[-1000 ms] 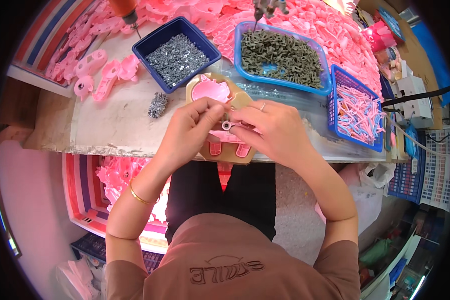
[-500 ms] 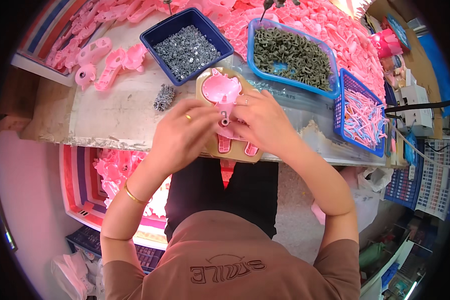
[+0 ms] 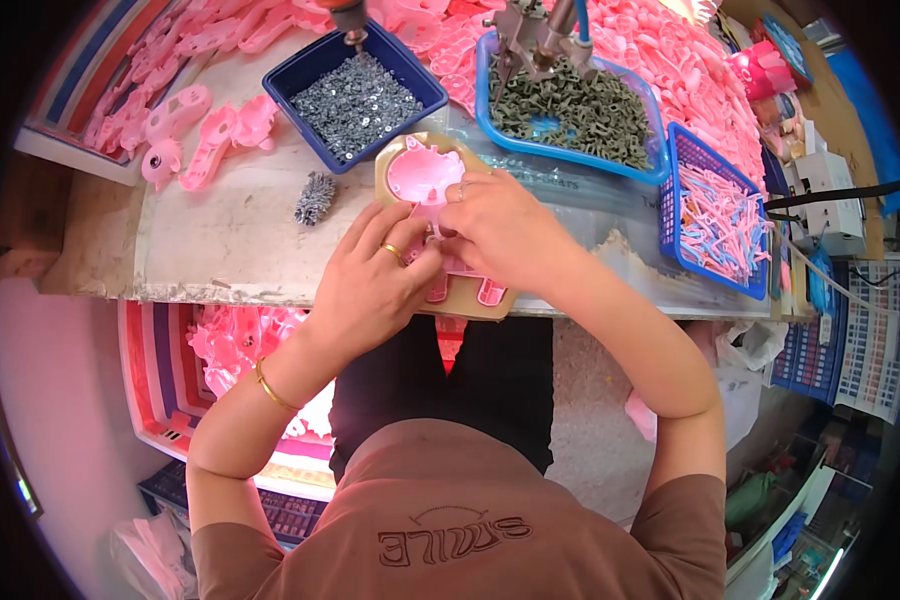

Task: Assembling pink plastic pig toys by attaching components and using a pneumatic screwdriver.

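Observation:
A pink plastic animal-shaped toy shell [image 3: 425, 175] lies hollow side up in a tan block [image 3: 500, 306] at the table's front edge. My left hand [image 3: 375, 270] is over the left of its body, fingers bent and pressed together at the middle. From the other side my right hand [image 3: 505, 232] curls over the shell's neck, fingertips meeting near the left ones. Whatever small thing the fingers pinch is hidden beneath them. Beyond the block stand a dark blue bin [image 3: 280, 85] of small grey metal parts and a light blue tray [image 3: 570, 165] of dark green-grey parts.
Tool heads [image 3: 545, 45] hang over the tray and bin. A blue basket [image 3: 670, 225] of pink and blue pieces stands at right. Pink shells [image 3: 660, 70] are heaped at the back; others [image 3: 215, 140] lie left, near a grey metal cluster [image 3: 315, 198]. A striped box [image 3: 150, 370] sits below.
My left hand has come down onto the shell, and its fingers have closed in beside the right ones. The view has shifted slightly, and tool heads now show at the top.

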Demonstrator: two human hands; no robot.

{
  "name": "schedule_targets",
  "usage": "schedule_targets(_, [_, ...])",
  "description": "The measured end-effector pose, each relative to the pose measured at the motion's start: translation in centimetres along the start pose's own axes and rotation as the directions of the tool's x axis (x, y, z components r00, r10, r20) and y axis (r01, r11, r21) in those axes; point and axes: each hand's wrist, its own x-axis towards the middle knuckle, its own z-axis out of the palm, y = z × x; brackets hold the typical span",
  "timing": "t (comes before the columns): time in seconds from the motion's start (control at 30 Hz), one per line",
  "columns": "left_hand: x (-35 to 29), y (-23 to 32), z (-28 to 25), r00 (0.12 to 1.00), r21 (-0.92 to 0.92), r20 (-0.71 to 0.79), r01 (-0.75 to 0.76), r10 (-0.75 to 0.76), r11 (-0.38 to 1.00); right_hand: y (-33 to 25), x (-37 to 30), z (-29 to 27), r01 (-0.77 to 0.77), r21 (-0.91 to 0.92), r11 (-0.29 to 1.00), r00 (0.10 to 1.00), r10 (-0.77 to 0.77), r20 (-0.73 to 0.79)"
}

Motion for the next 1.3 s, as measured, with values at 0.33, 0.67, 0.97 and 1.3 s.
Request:
schedule_targets(0.33, [-0.4, 0.0, 0.1, 1.000, 0.001, -0.022, 0.010, -0.010, 1.000, -0.1, -3.4, -1.8, -0.189, 0.035, 0.981, 0.978, 0.191, -0.078])
schedule_targets(0.67, [-0.5, 0.1, 0.5, 0.999, -0.015, -0.039, 0.016, -0.017, 1.000, -0.7, -4.6, -1.0, -0.294, 0.022, 0.956, 0.939, 0.293, -0.179])
schedule_targets(0.97, [-0.4, 0.1, -0.5, 0.999, -0.045, -0.004, 0.041, -0.041, 0.998, -0.8, -3.0, -2.6, -0.406, -0.063, 0.912, 0.910, 0.410, 0.063])
schedule_targets(1.3, [3.2, -8.0, -1.9, 0.920, -0.099, -0.087, 0.373, -0.382, 0.922, -6.2, 9.4, -9.9, -0.161, 0.242, 0.957, 0.867, 0.255, -0.427])
